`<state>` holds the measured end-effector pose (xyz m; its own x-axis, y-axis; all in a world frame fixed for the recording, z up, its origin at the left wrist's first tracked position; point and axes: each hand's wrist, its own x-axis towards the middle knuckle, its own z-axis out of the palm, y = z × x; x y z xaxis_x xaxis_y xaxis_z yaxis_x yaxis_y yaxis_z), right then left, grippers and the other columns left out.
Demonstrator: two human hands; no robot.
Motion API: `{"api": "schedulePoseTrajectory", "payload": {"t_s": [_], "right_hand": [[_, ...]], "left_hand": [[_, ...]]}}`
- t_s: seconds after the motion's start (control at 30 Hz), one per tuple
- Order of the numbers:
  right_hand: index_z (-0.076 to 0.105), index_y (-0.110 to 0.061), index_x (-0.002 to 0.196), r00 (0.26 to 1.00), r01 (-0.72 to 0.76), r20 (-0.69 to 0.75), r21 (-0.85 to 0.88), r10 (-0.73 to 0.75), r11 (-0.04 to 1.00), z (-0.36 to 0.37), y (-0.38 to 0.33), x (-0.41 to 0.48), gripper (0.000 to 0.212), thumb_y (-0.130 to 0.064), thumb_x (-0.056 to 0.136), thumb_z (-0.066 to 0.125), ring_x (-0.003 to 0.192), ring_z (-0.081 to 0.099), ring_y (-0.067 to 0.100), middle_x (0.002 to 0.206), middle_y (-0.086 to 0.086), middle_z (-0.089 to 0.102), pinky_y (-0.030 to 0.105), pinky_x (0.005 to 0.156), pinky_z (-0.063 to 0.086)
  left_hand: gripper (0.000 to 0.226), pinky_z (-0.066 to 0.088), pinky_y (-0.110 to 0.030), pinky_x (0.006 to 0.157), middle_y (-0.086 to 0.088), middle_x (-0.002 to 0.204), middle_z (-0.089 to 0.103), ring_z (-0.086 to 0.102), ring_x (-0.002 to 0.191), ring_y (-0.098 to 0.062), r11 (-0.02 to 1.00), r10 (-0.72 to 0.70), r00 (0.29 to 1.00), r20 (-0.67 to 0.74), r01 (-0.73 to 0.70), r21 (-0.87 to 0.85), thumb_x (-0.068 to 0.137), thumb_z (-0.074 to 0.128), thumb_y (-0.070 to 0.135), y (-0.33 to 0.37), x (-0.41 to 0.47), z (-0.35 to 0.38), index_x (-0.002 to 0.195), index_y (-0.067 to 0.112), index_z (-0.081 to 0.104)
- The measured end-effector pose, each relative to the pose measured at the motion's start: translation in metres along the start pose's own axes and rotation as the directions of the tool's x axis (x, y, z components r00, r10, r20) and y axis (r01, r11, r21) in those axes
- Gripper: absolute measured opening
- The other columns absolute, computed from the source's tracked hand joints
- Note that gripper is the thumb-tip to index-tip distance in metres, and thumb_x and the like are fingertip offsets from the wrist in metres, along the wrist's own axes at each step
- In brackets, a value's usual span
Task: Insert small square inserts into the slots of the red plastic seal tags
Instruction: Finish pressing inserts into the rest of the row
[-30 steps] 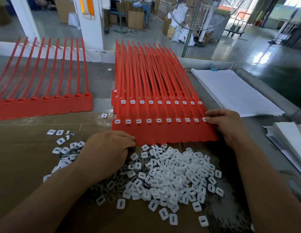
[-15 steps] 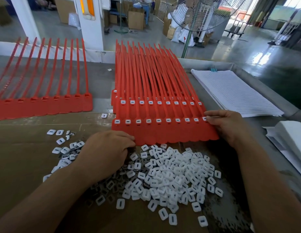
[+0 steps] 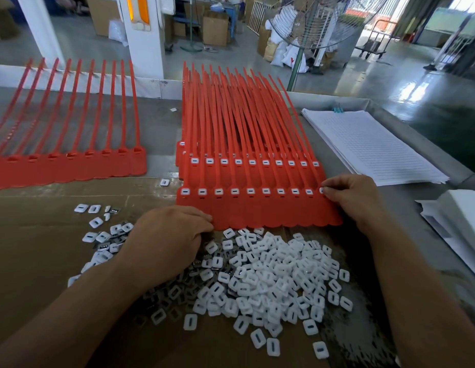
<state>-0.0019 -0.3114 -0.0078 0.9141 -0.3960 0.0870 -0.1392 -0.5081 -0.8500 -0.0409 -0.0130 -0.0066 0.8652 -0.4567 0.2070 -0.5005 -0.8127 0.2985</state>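
A stack of red seal tags point(image 3: 257, 208) lies in the middle of the table point(image 3: 162, 123). The flat heads are toward the near edge and the thin tails point to the far edge, so the long axis goes from near to far, and the tails lean a little to the right. The tags are joined side by side in strips. The top strip and the one below it show a row of white inserts in their slots, each with a dark slit. A second strip of tags point(image 3: 69, 168) lies toward the left edge, pointing the same way, and its slots look open. A heap of loose white inserts point(image 3: 270, 274) is on the brown cardboard point(image 3: 45, 261) near the near edge, just beside the heads of the stack. The left hand point(image 3: 164, 240) lies palm down on this heap with bent fingers, the tips at the near edge of the top strip; I cannot tell if it holds an insert. The right hand point(image 3: 355, 197) pinches the last insert point(image 3: 322, 190) at the right end of the near row. A pile of lined paper sheets point(image 3: 371, 144) lies toward the right edge; its print is too small to read.
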Motion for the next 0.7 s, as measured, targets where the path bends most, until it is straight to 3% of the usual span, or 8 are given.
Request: {"api": "schedulePoseTrajectory", "payload": {"t_s": [0.23,0.43,0.57,0.7], "right_hand": [[0.063,-0.029,0.066,0.997,0.043,-0.054,-0.077,-0.047,0.996,-0.0012,0.0004,0.0023,0.024,-0.008,0.076,0.07,0.07,0.057,0.004,0.071,-0.012,0.062,0.026,0.074,0.045],[0.059,-0.03,0.068,0.993,0.068,-0.09,-0.078,-0.075,0.995,-0.0008,-0.0021,0.0012,0.025,-0.009,0.074,0.07,0.068,0.055,0.0,0.071,-0.013,0.06,0.021,0.064,0.042],[0.062,-0.027,0.067,0.996,0.024,-0.082,0.019,-0.022,1.0,-0.001,-0.0033,0.0014,0.023,-0.007,0.073,0.071,0.067,0.056,0.005,0.07,-0.009,0.061,0.026,0.07,0.045],[0.064,-0.02,0.068,0.996,-0.08,-0.027,0.197,0.088,0.977,-0.0045,-0.0065,0.0025,0.019,-0.003,0.073,0.07,0.067,0.057,0.014,0.072,0.001,0.063,0.029,0.066,0.048]], "left_hand": [[0.029,0.043,-0.025,0.083,0.012,0.107,0.067,0.063,0.098,-0.009,1.0,-0.014,1.0,0.01,0.014,0.008,0.079,0.059,0.005,0.0021,0.0006,-0.0015,0.096,0.024,0.072],[0.035,0.035,-0.015,0.091,0.023,0.123,0.054,0.05,0.112,0.003,1.0,0.007,1.0,0.002,-0.007,0.004,0.089,0.045,0.017,-0.0002,0.0026,0.0003,0.113,0.034,0.063],[0.034,0.034,-0.015,0.087,0.021,0.122,0.056,0.052,0.111,0.002,1.0,0.0,1.0,0.004,0.0,-0.001,0.088,0.046,0.016,-0.0005,0.0022,-0.0004,0.111,0.032,0.064],[0.034,0.035,-0.016,0.089,0.021,0.122,0.056,0.052,0.111,0.001,1.0,0.008,1.0,0.01,-0.008,0.0,0.088,0.046,0.016,-0.0009,0.0027,0.0,0.112,0.032,0.064]]}}
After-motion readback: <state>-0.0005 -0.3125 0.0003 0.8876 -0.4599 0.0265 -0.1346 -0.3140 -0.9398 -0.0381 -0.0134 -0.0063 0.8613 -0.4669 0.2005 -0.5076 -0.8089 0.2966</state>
